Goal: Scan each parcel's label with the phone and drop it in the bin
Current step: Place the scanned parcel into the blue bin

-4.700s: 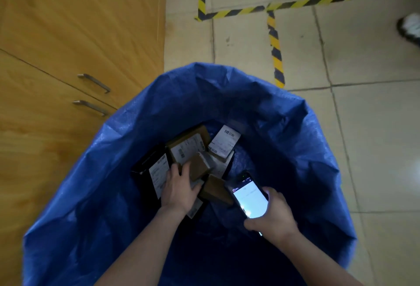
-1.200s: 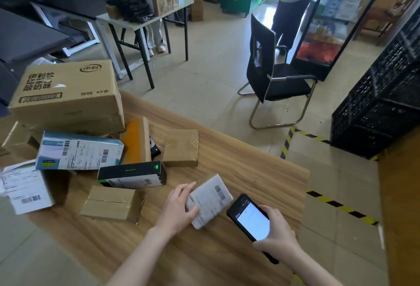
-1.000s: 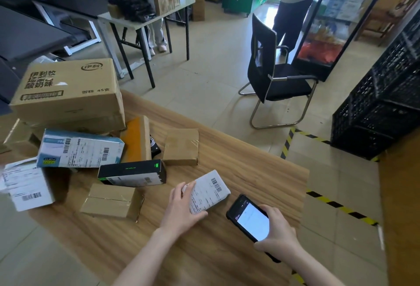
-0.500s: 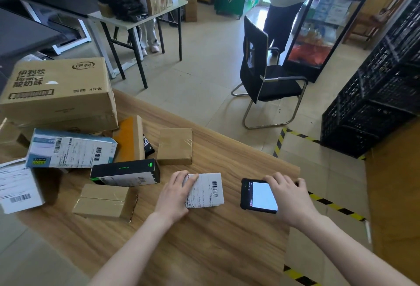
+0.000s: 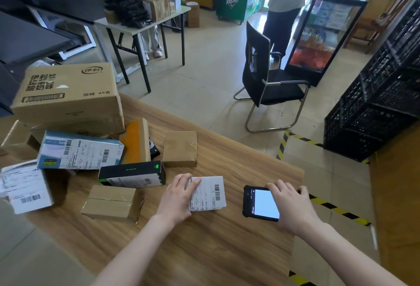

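Note:
A small parcel (image 5: 210, 192) with a white barcode label facing up lies flat on the wooden table (image 5: 204, 247). My left hand (image 5: 178, 197) holds its left end, fingers curved over the top. To its right is the black phone (image 5: 261, 202), turned sideways with its lit white screen facing up, level with the parcel near the table's right edge. My right hand (image 5: 293, 206) grips the phone's right side. The bin is out of view.
Several more parcels lie to the left: a black box (image 5: 131, 174), brown boxes (image 5: 111, 202) (image 5: 180, 148), a blue-white labelled box (image 5: 79, 152) and a big carton (image 5: 68, 94). Beyond the table are a black chair (image 5: 266, 81), black crates (image 5: 384, 94) and a standing person (image 5: 286, 1).
My left hand turned the small parcel and laid it flat with the label up. My right hand swung the phone sideways and moved it right, away from the parcel.

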